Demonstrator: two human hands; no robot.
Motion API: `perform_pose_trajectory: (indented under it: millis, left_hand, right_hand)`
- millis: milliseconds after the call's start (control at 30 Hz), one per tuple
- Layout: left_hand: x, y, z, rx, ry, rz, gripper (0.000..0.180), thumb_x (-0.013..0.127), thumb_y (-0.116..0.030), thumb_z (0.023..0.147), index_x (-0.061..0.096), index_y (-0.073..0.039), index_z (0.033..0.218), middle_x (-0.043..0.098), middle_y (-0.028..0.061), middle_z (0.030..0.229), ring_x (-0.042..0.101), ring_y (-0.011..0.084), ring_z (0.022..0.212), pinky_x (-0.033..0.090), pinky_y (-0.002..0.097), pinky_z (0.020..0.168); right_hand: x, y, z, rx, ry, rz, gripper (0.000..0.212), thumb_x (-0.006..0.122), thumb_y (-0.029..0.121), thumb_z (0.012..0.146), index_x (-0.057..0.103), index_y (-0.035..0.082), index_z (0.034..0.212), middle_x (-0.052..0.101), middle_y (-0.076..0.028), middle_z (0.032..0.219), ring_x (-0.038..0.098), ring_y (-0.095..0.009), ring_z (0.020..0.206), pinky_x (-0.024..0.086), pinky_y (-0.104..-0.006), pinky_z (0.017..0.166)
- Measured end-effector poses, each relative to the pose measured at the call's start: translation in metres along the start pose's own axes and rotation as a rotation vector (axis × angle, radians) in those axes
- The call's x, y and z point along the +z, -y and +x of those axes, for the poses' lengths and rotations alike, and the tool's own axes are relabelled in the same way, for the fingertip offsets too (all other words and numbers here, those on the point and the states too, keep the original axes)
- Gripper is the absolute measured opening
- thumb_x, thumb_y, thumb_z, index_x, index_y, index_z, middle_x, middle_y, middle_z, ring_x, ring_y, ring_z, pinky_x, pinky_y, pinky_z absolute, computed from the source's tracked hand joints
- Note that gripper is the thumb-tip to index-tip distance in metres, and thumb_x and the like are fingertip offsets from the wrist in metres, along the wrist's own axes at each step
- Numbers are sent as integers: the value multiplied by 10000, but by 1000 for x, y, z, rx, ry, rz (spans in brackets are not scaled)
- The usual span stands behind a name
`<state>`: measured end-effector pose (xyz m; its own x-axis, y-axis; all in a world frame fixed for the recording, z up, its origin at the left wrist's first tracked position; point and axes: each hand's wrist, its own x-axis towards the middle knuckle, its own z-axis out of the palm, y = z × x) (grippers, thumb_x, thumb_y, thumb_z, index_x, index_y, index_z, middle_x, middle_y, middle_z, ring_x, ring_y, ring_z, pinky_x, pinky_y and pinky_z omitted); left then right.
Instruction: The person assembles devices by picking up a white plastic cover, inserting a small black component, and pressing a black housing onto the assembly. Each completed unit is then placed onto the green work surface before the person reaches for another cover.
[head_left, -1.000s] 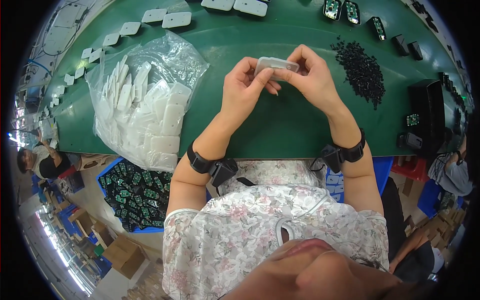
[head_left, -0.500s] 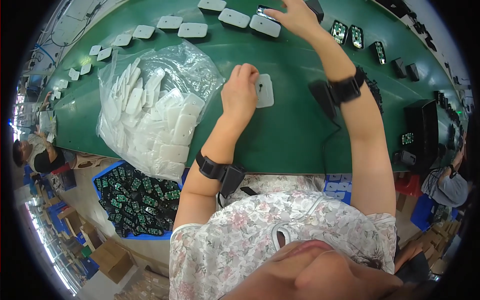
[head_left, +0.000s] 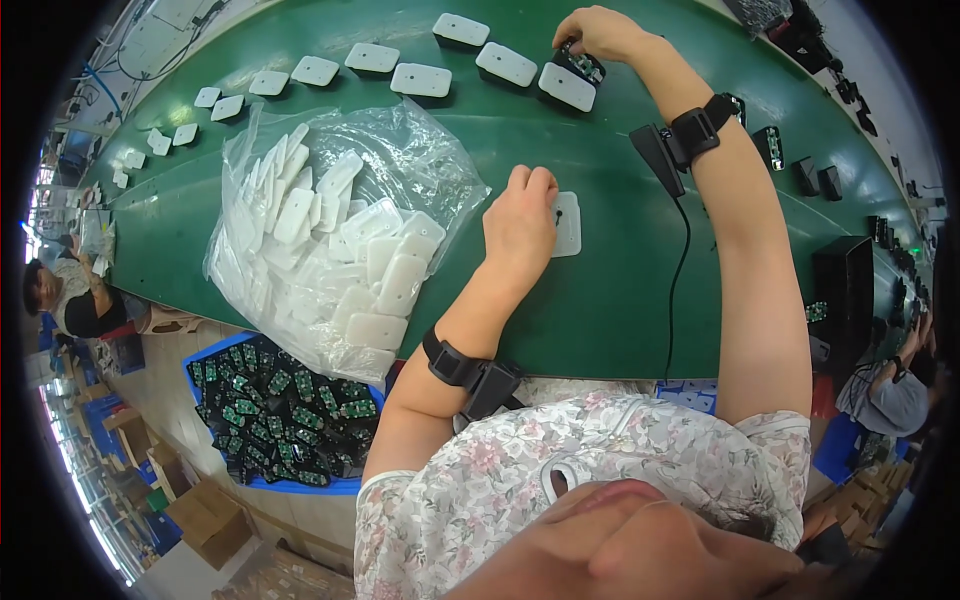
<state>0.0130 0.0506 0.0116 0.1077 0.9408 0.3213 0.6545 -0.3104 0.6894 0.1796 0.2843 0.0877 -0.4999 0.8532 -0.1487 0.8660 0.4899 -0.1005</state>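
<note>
My right hand point(head_left: 602, 36) is at the far side of the table, fingers closed on the end of an open black case point(head_left: 580, 66) with a green circuit board in it. Close in front of that case sits another one topped by a white cover point(head_left: 567, 88). My left hand point(head_left: 521, 222) is closed, its fingers curled in above the green table. Whatever it may hold is hidden. Just right of its fingers, a white plastic cover point(head_left: 570, 226) lies flat, with a small dark piece on it.
A clear bag point(head_left: 320, 250) of loose white covers lies left of my left hand. White-topped cases point(head_left: 422, 80) line the far edge. Open black cases point(head_left: 769, 147) stand at the right. Below the table edge is a blue bin point(head_left: 345, 486) of circuit boards. A cable point(head_left: 682, 270) hangs from my right wrist strap.
My right hand's fingers have closed round the end of the open black case, where they were stretched over it before. The whole view has shifted slightly. My left hand stays beside the flat white cover.
</note>
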Motion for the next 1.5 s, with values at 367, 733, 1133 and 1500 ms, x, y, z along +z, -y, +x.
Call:
perform_pose_trajectory:
  millis: [367, 733, 1133, 1500]
  left_hand:
    - [-6, -10, -5, 80, 9, 179, 387, 703, -315, 785, 515, -33, 972, 486, 133, 910, 582, 299, 745, 497, 361, 596]
    - [-11, 1, -29, 316, 202, 413, 526, 692, -97, 717, 484, -1, 1190, 526, 116, 1043, 511, 292, 971, 424, 384, 864]
    - [-32, 35, -31, 309, 171, -202, 586, 532, 123, 746, 472, -48, 1303, 506, 132, 1307, 483, 308, 1203, 400, 395, 999]
    - [-32, 49, -36, 442, 273, 87, 556, 443, 94, 764, 511, -72, 1291, 505, 82, 1345, 483, 261, 1232, 378, 393, 1025]
  right_hand:
    - [35, 19, -138, 15, -671, 446, 434, 549, 51, 786, 582, 146, 1207, 513, -116, 906, 526, -198, 801, 436, -271, 728]
    - [114, 88, -268, 77, -455, 288, 482, 631, 37, 768, 498, 79, 1229, 478, -178, 1230, 497, -360, 1115, 444, -393, 914]
    - [102, 119, -225, -108, -551, 489, 357, 644, 61, 810, 600, 69, 1164, 612, -112, 1106, 585, -276, 1012, 474, -344, 872]
    - [112, 125, -215, -159, -420, 380, 381, 631, 55, 809, 598, 97, 1187, 602, -94, 1118, 578, -268, 1004, 488, -348, 843]
